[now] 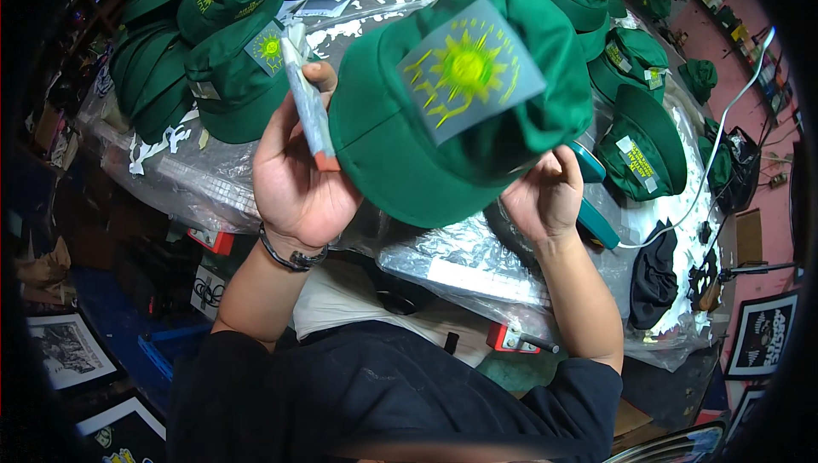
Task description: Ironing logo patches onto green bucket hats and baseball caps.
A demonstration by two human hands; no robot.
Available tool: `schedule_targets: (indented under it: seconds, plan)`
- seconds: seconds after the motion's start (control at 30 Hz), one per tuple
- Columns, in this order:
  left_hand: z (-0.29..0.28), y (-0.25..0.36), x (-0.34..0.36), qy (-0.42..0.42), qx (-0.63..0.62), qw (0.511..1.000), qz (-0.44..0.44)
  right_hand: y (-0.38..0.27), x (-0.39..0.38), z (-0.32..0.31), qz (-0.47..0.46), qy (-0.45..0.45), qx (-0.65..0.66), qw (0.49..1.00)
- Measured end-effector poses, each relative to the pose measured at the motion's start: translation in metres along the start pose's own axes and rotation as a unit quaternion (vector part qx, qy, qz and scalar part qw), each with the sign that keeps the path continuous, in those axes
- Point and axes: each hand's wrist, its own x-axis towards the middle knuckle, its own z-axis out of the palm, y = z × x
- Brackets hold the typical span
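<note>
Raised over the table between both hands is a green bucket hat (375, 131), tilted with its brim toward me. A square grey transfer patch (423, 115) with a yellow-green sun design lies on its front. My left hand (302, 182) holds the hat's left side, palm upward, its fingers partly hidden behind the hat. A slim, grey-blue wrapped strip with an orange end (308, 109) is also in that hand, beside the thumb; its kind is unclear. My right hand (550, 199) is closed on the hat's right edge, fingers curled. Just beyond it sits a teal device (596, 223) with a white cord.
Stacked green hats (234, 80) stand at the far left, and more green hats (641, 143) lie at the right. Clear plastic and torn white scraps cover the table (477, 258). A black cloth (654, 280) lies at the right edge; the white cord (716, 156) rises there.
</note>
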Motion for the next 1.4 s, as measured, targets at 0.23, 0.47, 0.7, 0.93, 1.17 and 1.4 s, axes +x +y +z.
schedule_targets:
  seconds: [0.23,0.47,0.7,0.93,1.17,1.4]
  plan:
    - [-0.015,-0.008,-0.009,0.097,0.089,0.989,0.063,0.006,0.000,0.008,-0.002,0.044,-0.030,0.999]
    - [-0.020,-0.017,-0.031,0.207,0.118,0.970,0.041,-0.005,-0.013,-0.005,0.002,-0.060,-0.019,0.998]
    - [-0.036,0.002,-0.035,0.212,0.046,0.975,-0.037,-0.013,-0.014,0.075,-0.006,0.000,-0.228,0.974]
    - [-0.036,-0.002,-0.036,0.025,-0.060,0.995,-0.081,-0.003,-0.006,0.119,0.081,0.054,-0.246,0.964]
    - [-0.048,0.009,-0.042,-0.022,-0.139,0.986,-0.092,0.003,0.022,0.142,0.056,-0.002,-0.305,0.951]
    - [-0.047,0.021,-0.075,0.190,-0.070,0.979,0.001,-0.017,0.140,0.151,-0.053,-0.009,-0.330,0.942]
